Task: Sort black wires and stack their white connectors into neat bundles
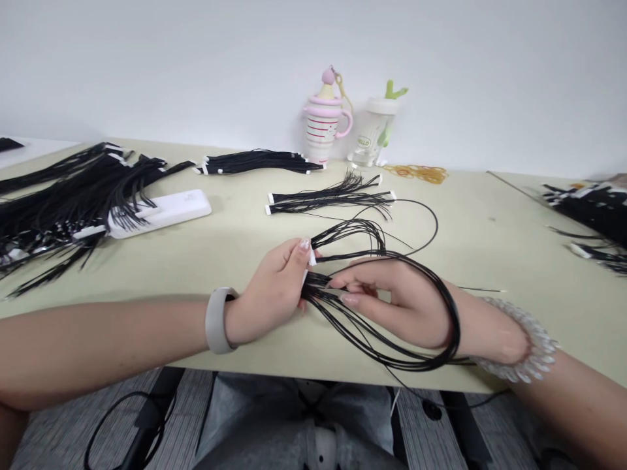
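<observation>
**Hands Among Looped Black Wires**

The left hand [272, 290] pinched white connectors [312, 255] on black wires [454, 320]. Inside their loop, the right hand [416, 303] had fingers nearly closed, grip unclear; pulling away could have tangled strands. Beyond both stood a pink-lidded cup [321, 134] and a clear cup [375, 136], contents unclear.

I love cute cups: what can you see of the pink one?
Upright at the back of the table, untouched, the pink cup has a pale, plastic-looking body with red stripes and a pink handle. A pink ball tops its cream peak; a yellow strap hangs alongside. Black wires lie near its base.
</observation>
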`<state>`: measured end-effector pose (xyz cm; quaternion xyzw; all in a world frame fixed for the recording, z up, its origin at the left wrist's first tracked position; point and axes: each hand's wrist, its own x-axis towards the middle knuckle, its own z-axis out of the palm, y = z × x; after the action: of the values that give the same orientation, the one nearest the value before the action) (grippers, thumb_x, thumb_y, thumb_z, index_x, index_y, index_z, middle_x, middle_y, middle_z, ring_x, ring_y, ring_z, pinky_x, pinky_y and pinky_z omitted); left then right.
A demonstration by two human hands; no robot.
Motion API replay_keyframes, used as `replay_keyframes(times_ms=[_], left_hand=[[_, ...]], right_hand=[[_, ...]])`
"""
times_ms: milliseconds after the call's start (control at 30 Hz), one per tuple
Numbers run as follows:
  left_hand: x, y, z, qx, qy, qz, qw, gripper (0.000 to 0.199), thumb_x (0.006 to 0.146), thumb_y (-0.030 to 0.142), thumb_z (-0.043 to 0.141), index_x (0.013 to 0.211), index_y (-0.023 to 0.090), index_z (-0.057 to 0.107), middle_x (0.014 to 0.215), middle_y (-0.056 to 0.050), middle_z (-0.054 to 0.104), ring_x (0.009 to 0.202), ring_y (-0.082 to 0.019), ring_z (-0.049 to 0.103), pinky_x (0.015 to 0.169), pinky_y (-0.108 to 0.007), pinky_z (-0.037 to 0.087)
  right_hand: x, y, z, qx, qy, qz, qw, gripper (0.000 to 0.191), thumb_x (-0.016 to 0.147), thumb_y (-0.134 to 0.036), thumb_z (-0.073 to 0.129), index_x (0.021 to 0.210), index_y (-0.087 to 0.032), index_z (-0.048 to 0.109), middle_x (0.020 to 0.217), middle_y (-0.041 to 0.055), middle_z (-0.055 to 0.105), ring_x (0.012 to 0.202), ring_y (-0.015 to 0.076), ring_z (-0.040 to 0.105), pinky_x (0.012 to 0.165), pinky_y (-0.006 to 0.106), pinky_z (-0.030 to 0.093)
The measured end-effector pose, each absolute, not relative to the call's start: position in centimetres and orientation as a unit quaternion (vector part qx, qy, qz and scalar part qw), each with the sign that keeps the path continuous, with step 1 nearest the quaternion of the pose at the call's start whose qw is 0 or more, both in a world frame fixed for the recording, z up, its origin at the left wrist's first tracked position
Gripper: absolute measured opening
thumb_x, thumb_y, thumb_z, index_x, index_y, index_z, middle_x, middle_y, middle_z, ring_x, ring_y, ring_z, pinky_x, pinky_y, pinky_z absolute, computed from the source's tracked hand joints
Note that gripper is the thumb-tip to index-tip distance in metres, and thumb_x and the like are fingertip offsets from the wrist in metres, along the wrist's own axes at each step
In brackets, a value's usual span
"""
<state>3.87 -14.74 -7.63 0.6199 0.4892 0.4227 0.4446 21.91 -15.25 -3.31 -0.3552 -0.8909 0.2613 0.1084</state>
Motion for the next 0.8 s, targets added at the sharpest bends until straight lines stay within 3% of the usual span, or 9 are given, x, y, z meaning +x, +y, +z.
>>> replay_keyframes(times_ms=[133, 333, 500, 800], left_hand=[[4.0, -14.8, -7.5, 0.623, 0.49, 0.424, 0.438, 0.034, 0.087, 0.045, 0.031, 0.069, 0.019, 0.044, 0.043, 0.007, 0.038, 0.035, -0.007, 0.041, 0.035, -0.018, 0.034], [4.0, -14.9, -7.3, 0.631, 0.478, 0.424, 0.44, 0.036, 0.087, 0.046, 0.031, 0.068, 0.018, 0.044, 0.045, 0.006, 0.039, 0.036, -0.006, 0.041, 0.035, -0.017, 0.034], [4.0, -14.9, -7.4, 0.625, 0.472, 0.426, 0.453, 0.036, 0.086, 0.047, 0.031, 0.069, 0.018, 0.043, 0.047, 0.007, 0.04, 0.034, -0.005, 0.04, 0.033, -0.017, 0.033], [4.0, -15.3, -7.3, 0.63, 0.47, 0.422, 0.452, 0.033, 0.086, 0.044, 0.033, 0.07, 0.019, 0.045, 0.043, 0.007, 0.038, 0.032, -0.006, 0.039, 0.032, -0.018, 0.031]], right_hand=[[21.7, -15.2, -3.5, -0.344, -0.893, 0.265, 0.113, 0.017, 0.086, -0.02, 0.039, 0.085, -0.019, 0.055, 0.07, -0.004, 0.055, 0.061, 0.0061, 0.045, 0.056, 0.018, 0.034], [21.9, -15.1, -3.4, -0.347, -0.895, 0.265, 0.095, 0.022, 0.086, -0.021, 0.038, 0.065, -0.015, 0.046, 0.063, -0.0033, 0.047, 0.06, 0.0062, 0.04, 0.058, 0.018, 0.033], [22.3, -14.8, -3.6, -0.342, -0.849, 0.395, 0.076, 0.029, 0.088, -0.03, 0.033, 0.063, -0.016, 0.038, 0.058, -0.0043, 0.036, 0.053, 0.0058, 0.033, 0.049, 0.018, 0.031], [20.8, -15.1, -4.9, -0.388, -0.817, 0.414, 0.101, 0.028, 0.087, -0.031, 0.034, 0.075, -0.014, 0.054, 0.067, -0.0016, 0.05, 0.058, 0.0067, 0.04, 0.052, 0.018, 0.033]])
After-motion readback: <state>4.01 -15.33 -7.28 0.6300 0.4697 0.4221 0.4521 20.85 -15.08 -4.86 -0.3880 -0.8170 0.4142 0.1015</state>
